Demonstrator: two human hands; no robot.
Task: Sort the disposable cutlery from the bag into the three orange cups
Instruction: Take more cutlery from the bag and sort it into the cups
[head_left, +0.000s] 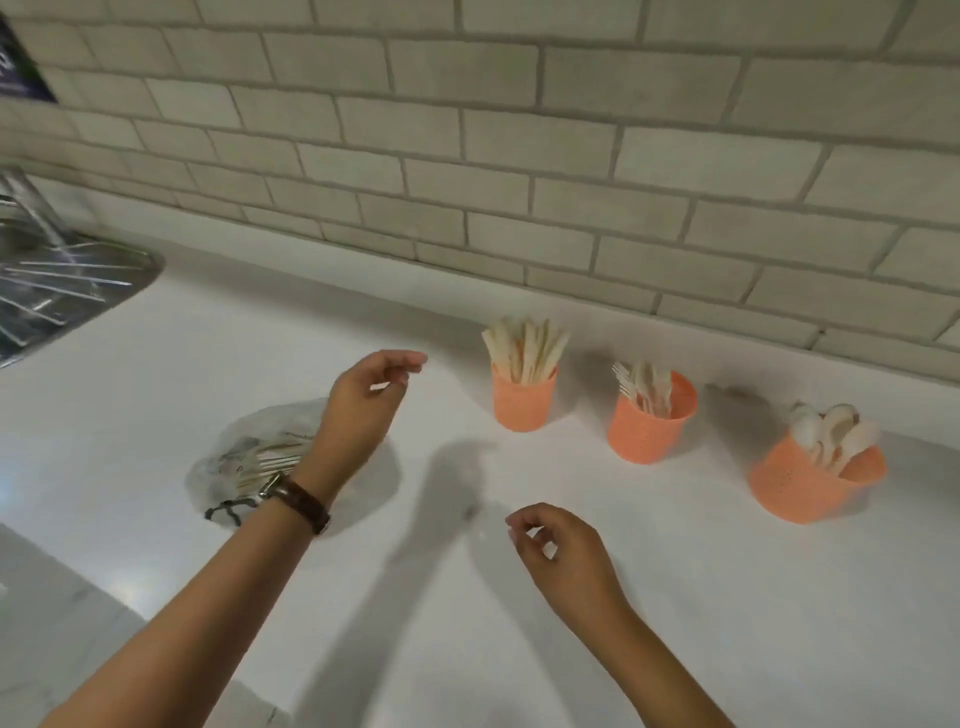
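Three orange cups stand in a row on the white counter. The left cup (523, 402) holds knives, the middle cup (647, 428) holds forks, and the right cup (810, 480) holds spoons. A clear plastic bag (244, 457) with several pale cutlery pieces inside lies flat at the left. My left hand (371, 389), with a brown watch on its wrist, hovers above the bag's right edge, fingers loosely curled and holding nothing. My right hand (558, 545) hovers over the counter in front of the cups, fingers loosely curled, also holding nothing.
A steel sink (57, 280) with a faucet sits at the far left. A tiled wall (519, 156) runs behind the cups. The white counter (467, 649) stretches toward me, with a darker edge at the lower left.
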